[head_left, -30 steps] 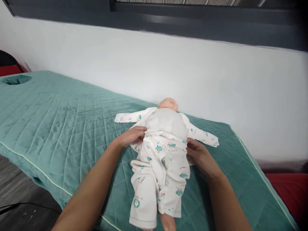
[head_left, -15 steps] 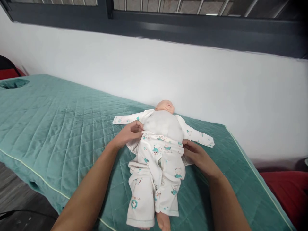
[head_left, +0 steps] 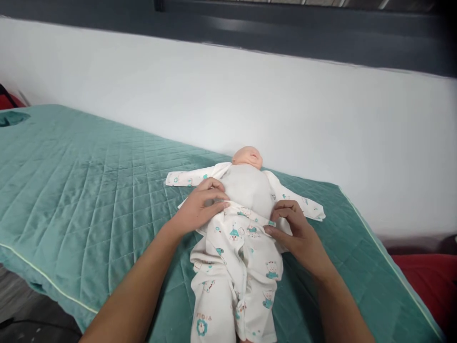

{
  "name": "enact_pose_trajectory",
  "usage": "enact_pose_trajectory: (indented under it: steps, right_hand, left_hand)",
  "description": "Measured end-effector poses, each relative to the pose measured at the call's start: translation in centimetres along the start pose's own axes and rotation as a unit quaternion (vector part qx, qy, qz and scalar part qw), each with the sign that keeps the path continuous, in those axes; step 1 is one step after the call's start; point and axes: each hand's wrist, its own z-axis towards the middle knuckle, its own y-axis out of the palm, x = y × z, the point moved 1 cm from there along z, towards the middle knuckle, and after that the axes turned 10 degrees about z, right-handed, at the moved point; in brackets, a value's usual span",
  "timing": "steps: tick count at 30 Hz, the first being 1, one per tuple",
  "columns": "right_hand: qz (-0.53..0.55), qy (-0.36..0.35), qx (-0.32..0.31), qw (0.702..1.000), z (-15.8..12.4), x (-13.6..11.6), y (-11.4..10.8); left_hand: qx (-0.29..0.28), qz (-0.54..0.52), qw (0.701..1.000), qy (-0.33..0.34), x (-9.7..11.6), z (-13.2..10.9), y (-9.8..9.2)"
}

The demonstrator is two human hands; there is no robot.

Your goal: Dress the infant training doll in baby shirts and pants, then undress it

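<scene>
A baby doll [head_left: 248,186] lies on its back with its white torso bare at the front. White printed baby trousers [head_left: 232,257] cover its legs up to the waist. My left hand [head_left: 202,202] is closed at the waistband's left side, thumb on the band and fingertips just above it against the belly. At the opposite side my right hand [head_left: 294,228] pinches the waistband, its other fingers curled beside the doll's hip. A matching printed top [head_left: 302,202] lies spread open, its sleeves stretched out to both sides.
A green quilted cover [head_left: 107,190] lies over the bed, with a face hole [head_left: 12,118] at the far left. Behind the doll rises a white wall [head_left: 200,100] under a dark window frame [head_left: 285,38]. Something red [head_left: 421,281] stands at the right.
Both hands have moved inward along the waistband, the left one up and to the right. The view has tilted down and come closer, so the doll's feet are nearly out of frame.
</scene>
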Motion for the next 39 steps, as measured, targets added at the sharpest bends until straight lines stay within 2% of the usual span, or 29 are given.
enact_pose_trajectory:
  steps: [4,6,8,10,13,16,18,20,24,28,33,36,39]
  right_hand:
    - [-0.034,-0.01,-0.025,0.999,0.1,-0.5,0.2]
    - [-0.044,0.0,0.005,0.999,0.5,-0.4,0.4]
    - [-0.061,0.033,0.06,0.996,1.3,0.0,0.7]
    - [-0.044,0.079,0.098,0.991,2.5,0.7,1.1]
    - [0.12,0.153,0.095,0.976,3.9,1.9,1.8]
    - [0.297,0.188,0.106,0.93,4.1,2.7,2.1]
    - [0.351,0.19,0.126,0.908,3.7,3.1,1.9]
    - [0.361,0.187,0.135,0.903,3.2,3.4,1.5]
    - [0.292,0.187,0.113,0.931,2.5,3.9,0.5]
    - [0.218,0.169,0.049,0.96,2.1,3.4,-0.5]
    - [0.183,0.157,-0.027,0.97,1.8,2.7,-1.2]
    - [0.141,0.155,-0.022,0.978,1.9,2.7,-1.0]
    - [0.095,0.155,0.012,0.983,2.1,2.9,-0.6]
  left_hand:
    - [0.018,-0.02,0.999,-0.037,-0.2,0.4,0.6]
    - [0.02,-0.023,0.996,-0.087,-0.7,1.1,0.9]
    - [0.02,-0.038,0.991,-0.13,-1.6,2.0,1.1]
    - [0.013,-0.096,0.98,-0.173,-2.7,2.9,1.5]
    - [-0.021,-0.244,0.935,-0.255,-4.2,3.6,2.1]
    - [-0.018,-0.324,0.896,-0.304,-4.8,3.1,2.4]
    - [-0.005,-0.326,0.895,-0.304,-4.7,2.6,2.1]
    - [-0.007,-0.301,0.909,-0.289,-4.5,2.0,1.7]
    - [-0.055,-0.237,0.936,-0.255,-4.3,1.3,0.4]
    - [-0.129,-0.239,0.932,-0.241,-4.2,0.9,-0.5]
    - [-0.176,-0.198,0.936,-0.232,-3.6,0.9,-0.9]
    - [-0.179,-0.171,0.941,-0.23,-3.5,0.9,-0.8]
    - [-0.157,-0.167,0.946,-0.228,-3.9,0.8,-0.5]
